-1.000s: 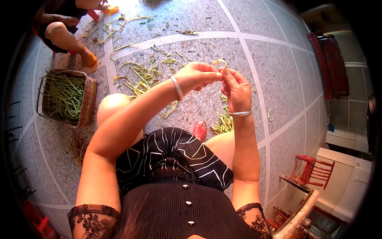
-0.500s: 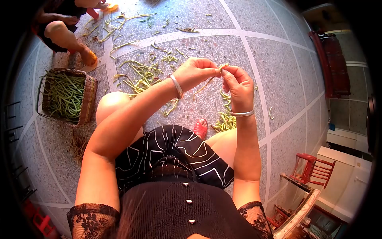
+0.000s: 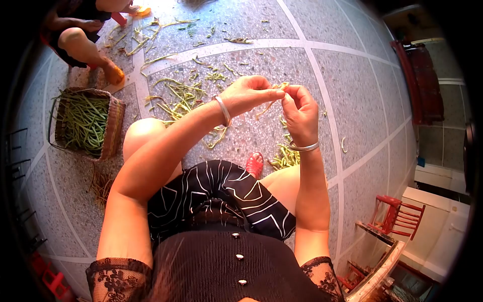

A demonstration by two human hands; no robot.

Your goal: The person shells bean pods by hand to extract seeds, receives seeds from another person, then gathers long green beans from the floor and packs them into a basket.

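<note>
Fingers pinched close – left hand [image 3: 246, 95] and right hand [image 3: 303, 121] – on a yellowish strand [image 3: 280, 86]

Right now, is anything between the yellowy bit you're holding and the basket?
Yes, as the camera sees it: the left hand and its bracelet lie between the yellowish strand and the basket. Loose beans lie on the floor that way too.

Rough woven basket [image 3: 115, 128], shiny metal bracelets [image 3: 223, 110], smooth floor [image 3: 359, 108] (faintly glossy)

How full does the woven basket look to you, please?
Well filled: green beans lie across the basket from wall to wall, some poking past its rim.
</note>
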